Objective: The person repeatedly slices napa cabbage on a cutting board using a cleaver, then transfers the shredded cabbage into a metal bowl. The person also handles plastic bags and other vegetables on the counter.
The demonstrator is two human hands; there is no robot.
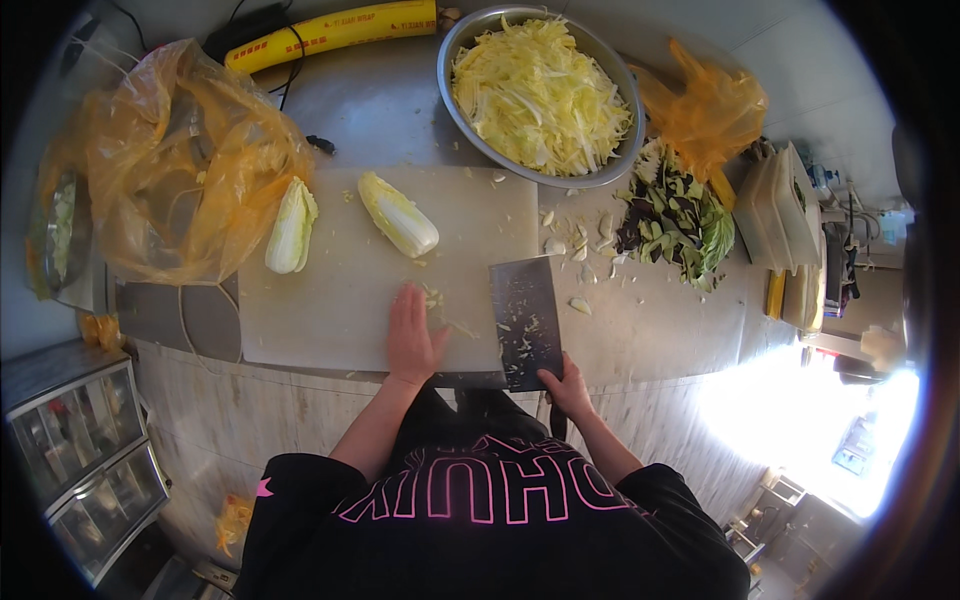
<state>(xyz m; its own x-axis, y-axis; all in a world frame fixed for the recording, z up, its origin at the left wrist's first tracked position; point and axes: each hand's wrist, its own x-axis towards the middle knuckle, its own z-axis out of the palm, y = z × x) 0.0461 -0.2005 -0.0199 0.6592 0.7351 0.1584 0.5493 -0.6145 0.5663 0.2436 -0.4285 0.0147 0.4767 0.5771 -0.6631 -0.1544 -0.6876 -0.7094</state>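
My left hand (411, 338) lies flat on the white cutting board (300, 320), fingers stretched out, beside a few pale cabbage shreds (434, 298). In my right hand (570, 387) is the handle of a cleaver (527, 318). Its broad dark blade, flecked with cabbage bits, lies over the board's right edge. Farther back on the board is one piece of napa cabbage (399, 215), white base toward me. A second cabbage piece (292, 228) rests at the board's left side, against an orange plastic bag. Neither hand touches the cabbage.
A metal bowl (458, 120) heaped with shredded cabbage (540, 95) stands at the back. To its right are leafy trimmings (675, 220) and another orange bag (715, 105). The large orange bag (190, 190) covers the left. A yellow wrap roll (335, 36) lies behind.
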